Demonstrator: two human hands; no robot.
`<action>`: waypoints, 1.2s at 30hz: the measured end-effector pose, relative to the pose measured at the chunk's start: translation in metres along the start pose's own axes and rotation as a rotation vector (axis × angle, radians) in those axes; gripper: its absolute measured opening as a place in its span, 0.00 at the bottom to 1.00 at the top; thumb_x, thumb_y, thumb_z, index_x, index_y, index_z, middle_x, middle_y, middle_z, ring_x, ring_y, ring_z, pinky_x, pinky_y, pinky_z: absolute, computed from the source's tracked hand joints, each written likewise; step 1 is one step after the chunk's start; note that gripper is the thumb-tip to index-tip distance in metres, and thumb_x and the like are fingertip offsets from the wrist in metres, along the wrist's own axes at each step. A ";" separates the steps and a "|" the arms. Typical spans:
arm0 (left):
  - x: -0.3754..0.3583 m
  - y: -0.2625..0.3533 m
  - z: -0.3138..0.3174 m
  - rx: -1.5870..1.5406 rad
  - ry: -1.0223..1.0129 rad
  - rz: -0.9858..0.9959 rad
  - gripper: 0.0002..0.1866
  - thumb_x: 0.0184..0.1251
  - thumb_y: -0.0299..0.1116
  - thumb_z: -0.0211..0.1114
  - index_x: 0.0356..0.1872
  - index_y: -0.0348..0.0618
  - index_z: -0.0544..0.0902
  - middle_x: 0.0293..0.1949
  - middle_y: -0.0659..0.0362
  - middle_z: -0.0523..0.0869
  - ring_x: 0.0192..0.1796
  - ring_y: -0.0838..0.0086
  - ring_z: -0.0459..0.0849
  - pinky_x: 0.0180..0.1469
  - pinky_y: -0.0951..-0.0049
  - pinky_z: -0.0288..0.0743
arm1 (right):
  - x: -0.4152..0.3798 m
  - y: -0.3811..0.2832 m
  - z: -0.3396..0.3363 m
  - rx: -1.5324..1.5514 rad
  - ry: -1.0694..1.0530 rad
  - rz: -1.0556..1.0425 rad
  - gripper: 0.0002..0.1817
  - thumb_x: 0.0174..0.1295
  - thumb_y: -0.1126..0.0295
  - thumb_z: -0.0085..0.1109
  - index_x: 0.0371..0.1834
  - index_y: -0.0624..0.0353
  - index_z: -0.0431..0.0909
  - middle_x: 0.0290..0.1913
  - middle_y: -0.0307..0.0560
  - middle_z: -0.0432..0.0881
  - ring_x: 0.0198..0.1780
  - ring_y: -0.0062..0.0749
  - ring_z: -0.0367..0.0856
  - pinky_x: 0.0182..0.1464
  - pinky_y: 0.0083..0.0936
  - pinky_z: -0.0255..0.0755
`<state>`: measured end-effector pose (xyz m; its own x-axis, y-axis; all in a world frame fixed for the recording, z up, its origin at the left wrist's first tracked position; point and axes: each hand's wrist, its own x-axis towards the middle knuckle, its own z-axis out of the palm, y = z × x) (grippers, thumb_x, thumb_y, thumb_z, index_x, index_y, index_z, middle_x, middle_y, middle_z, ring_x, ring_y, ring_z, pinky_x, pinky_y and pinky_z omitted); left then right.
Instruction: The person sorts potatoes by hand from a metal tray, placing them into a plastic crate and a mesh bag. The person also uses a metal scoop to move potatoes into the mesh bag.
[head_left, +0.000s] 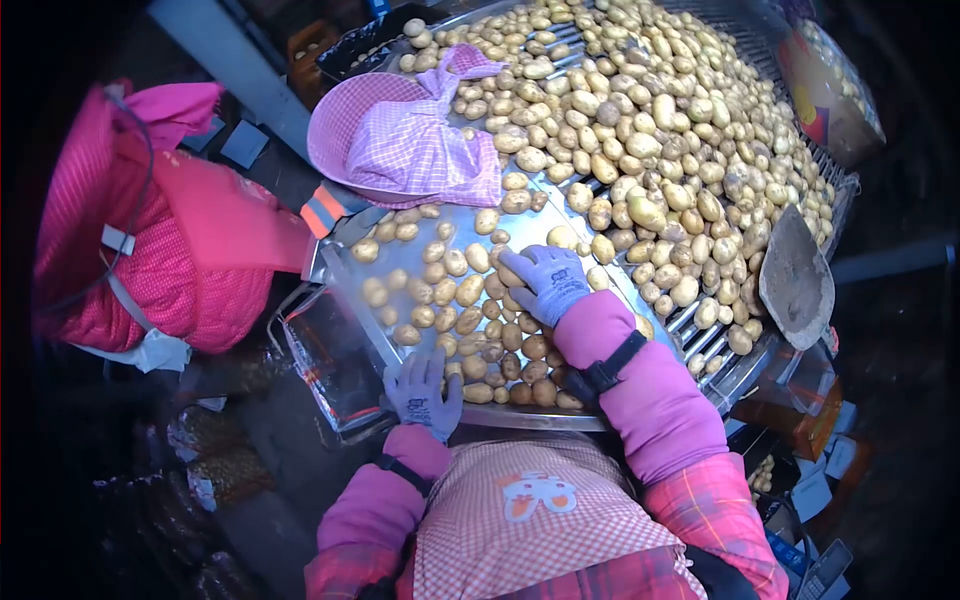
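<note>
A big heap of potatoes (660, 150) fills the upper right of the frame, piled on metal bars (690, 330). A person in pink (215, 210) is at the left side. A shiny metal table (365, 310) sits in the middle, and lots of loose potatoes (511, 338) lie on it, many of them touching. At the bottom middle is a checked apron (450, 530) with a white bunny face on it. A purple checked hat (430, 145) with a wide brim is at the upper middle, left of the heap. A grey scoop (797, 280) leans by the heap at the right side. The right hand (553, 283), in a pale purple glove, is near the middle. Its fingers are bent and touch one brown potato (507, 268), but I can't tell if they grip it. The left hand (421, 396), in the same kind of glove, is lower, at the table's front left corner. Its fingers are open and a bit spread, just beside some small potatoes.
</note>
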<state>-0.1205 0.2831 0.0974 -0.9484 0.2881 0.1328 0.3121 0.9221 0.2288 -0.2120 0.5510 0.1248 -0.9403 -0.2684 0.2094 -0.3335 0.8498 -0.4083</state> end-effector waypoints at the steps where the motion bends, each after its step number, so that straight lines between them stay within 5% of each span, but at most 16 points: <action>1: 0.001 0.000 -0.002 0.006 0.004 0.014 0.26 0.58 0.44 0.62 0.59 0.50 0.76 0.51 0.55 0.79 0.60 0.61 0.72 0.66 0.47 0.51 | 0.006 -0.001 0.001 0.012 -0.075 0.064 0.24 0.54 0.60 0.62 0.56 0.48 0.77 0.46 0.51 0.79 0.50 0.49 0.77 0.53 0.42 0.67; 4: 0.002 -0.006 -0.011 -0.027 0.050 0.045 0.24 0.57 0.44 0.64 0.55 0.49 0.77 0.52 0.57 0.77 0.60 0.63 0.72 0.66 0.48 0.52 | 0.015 -0.009 -0.005 0.012 -0.073 0.123 0.24 0.58 0.52 0.60 0.57 0.45 0.76 0.44 0.48 0.82 0.48 0.43 0.79 0.49 0.37 0.70; 6: 0.004 -0.018 -0.021 -0.144 0.062 0.139 0.23 0.55 0.44 0.65 0.53 0.48 0.78 0.54 0.56 0.77 0.61 0.63 0.71 0.66 0.46 0.53 | 0.008 -0.020 -0.014 0.914 -0.106 0.675 0.24 0.64 0.49 0.55 0.57 0.51 0.77 0.45 0.46 0.83 0.46 0.35 0.81 0.47 0.31 0.73; 7: 0.005 -0.017 -0.035 -0.076 0.085 0.108 0.20 0.56 0.40 0.66 0.50 0.46 0.80 0.54 0.55 0.78 0.61 0.61 0.72 0.65 0.46 0.55 | 0.003 -0.033 -0.021 1.409 -0.019 0.650 0.26 0.70 0.47 0.48 0.55 0.58 0.78 0.44 0.43 0.84 0.42 0.27 0.80 0.43 0.26 0.74; 8: 0.012 -0.023 -0.034 -0.094 0.088 0.131 0.20 0.56 0.40 0.66 0.50 0.46 0.80 0.54 0.55 0.78 0.61 0.61 0.72 0.65 0.46 0.55 | -0.004 -0.049 -0.028 1.575 0.068 0.822 0.29 0.72 0.46 0.43 0.54 0.61 0.77 0.44 0.44 0.84 0.41 0.27 0.81 0.42 0.27 0.75; 11: 0.046 -0.027 -0.035 -0.299 0.215 0.229 0.13 0.58 0.34 0.64 0.45 0.44 0.81 0.42 0.54 0.83 0.50 0.59 0.80 0.59 0.54 0.66 | -0.035 -0.043 -0.005 1.757 0.168 0.894 0.31 0.71 0.43 0.41 0.55 0.61 0.77 0.44 0.45 0.84 0.40 0.29 0.81 0.43 0.27 0.76; 13: 0.080 -0.015 -0.037 -0.411 0.127 0.287 0.12 0.59 0.32 0.63 0.44 0.43 0.81 0.40 0.53 0.84 0.47 0.58 0.81 0.55 0.55 0.68 | -0.054 -0.045 -0.002 2.050 0.215 0.749 0.34 0.71 0.40 0.40 0.57 0.62 0.75 0.48 0.47 0.83 0.41 0.32 0.82 0.44 0.29 0.77; 15: 0.112 0.004 -0.025 -0.548 0.104 0.401 0.09 0.61 0.28 0.60 0.41 0.41 0.82 0.33 0.52 0.84 0.38 0.55 0.82 0.46 0.56 0.72 | -0.088 -0.035 0.003 2.071 0.237 0.847 0.35 0.70 0.39 0.40 0.59 0.61 0.73 0.50 0.47 0.82 0.43 0.33 0.82 0.46 0.30 0.77; 20: 0.184 0.075 0.032 -0.697 -0.019 0.553 0.15 0.61 0.33 0.59 0.48 0.40 0.81 0.41 0.50 0.83 0.45 0.56 0.81 0.50 0.54 0.73 | -0.154 -0.052 -0.040 1.934 0.405 0.935 0.35 0.70 0.40 0.42 0.68 0.59 0.65 0.57 0.47 0.79 0.55 0.35 0.79 0.57 0.32 0.73; 22: 0.202 0.102 0.047 -0.679 -0.005 0.603 0.18 0.60 0.35 0.60 0.50 0.41 0.80 0.45 0.50 0.82 0.48 0.56 0.80 0.51 0.54 0.73 | -0.172 -0.057 -0.056 2.003 0.524 0.897 0.33 0.70 0.43 0.45 0.64 0.62 0.68 0.51 0.49 0.81 0.47 0.35 0.82 0.52 0.33 0.77; 24: 0.212 0.127 0.054 -0.377 -0.250 0.501 0.28 0.57 0.45 0.62 0.59 0.48 0.76 0.58 0.46 0.76 0.57 0.50 0.75 0.60 0.54 0.67 | -0.196 -0.057 -0.061 1.996 0.750 0.991 0.34 0.70 0.44 0.45 0.66 0.62 0.66 0.54 0.50 0.80 0.50 0.38 0.82 0.53 0.35 0.78; 28: 0.238 0.151 0.058 -0.004 -0.438 0.472 0.28 0.53 0.51 0.63 0.55 0.51 0.79 0.60 0.46 0.73 0.56 0.50 0.76 0.58 0.52 0.69 | -0.225 -0.054 -0.075 1.969 0.968 0.904 0.30 0.71 0.47 0.45 0.63 0.61 0.68 0.52 0.50 0.80 0.50 0.38 0.82 0.49 0.36 0.80; 30: 0.240 0.159 0.053 -0.040 -0.437 0.472 0.27 0.53 0.50 0.64 0.53 0.49 0.79 0.57 0.46 0.75 0.54 0.51 0.78 0.56 0.52 0.71 | -0.240 -0.040 -0.070 1.550 0.876 0.950 0.26 0.72 0.51 0.47 0.61 0.62 0.69 0.50 0.49 0.81 0.50 0.37 0.82 0.50 0.32 0.80; 32: 0.235 0.161 0.044 -0.069 -0.434 0.449 0.26 0.53 0.49 0.64 0.52 0.48 0.80 0.55 0.46 0.78 0.52 0.52 0.79 0.54 0.53 0.72 | -0.242 -0.019 -0.072 1.559 0.782 1.188 0.22 0.72 0.57 0.48 0.59 0.63 0.70 0.48 0.49 0.81 0.48 0.35 0.81 0.50 0.28 0.78; 33: 0.228 0.161 0.037 -0.277 -0.374 0.512 0.24 0.54 0.46 0.65 0.51 0.45 0.80 0.51 0.46 0.80 0.50 0.52 0.80 0.53 0.55 0.73 | -0.237 -0.012 -0.073 1.570 0.780 1.188 0.22 0.72 0.57 0.48 0.59 0.63 0.70 0.48 0.49 0.81 0.48 0.35 0.81 0.50 0.28 0.78; 36: 0.181 0.164 0.007 -0.672 -0.239 0.544 0.19 0.56 0.34 0.64 0.49 0.39 0.79 0.41 0.49 0.83 0.42 0.59 0.83 0.45 0.63 0.77 | -0.205 0.008 -0.069 0.778 0.463 0.970 0.27 0.61 0.56 0.59 0.62 0.53 0.73 0.56 0.50 0.75 0.55 0.39 0.78 0.55 0.34 0.74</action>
<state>-0.2413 0.4882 0.1520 -0.6223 0.7566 0.2007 0.6180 0.3176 0.7191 -0.0169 0.6444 0.1393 -0.7595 0.6062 -0.2361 0.3577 0.0860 -0.9299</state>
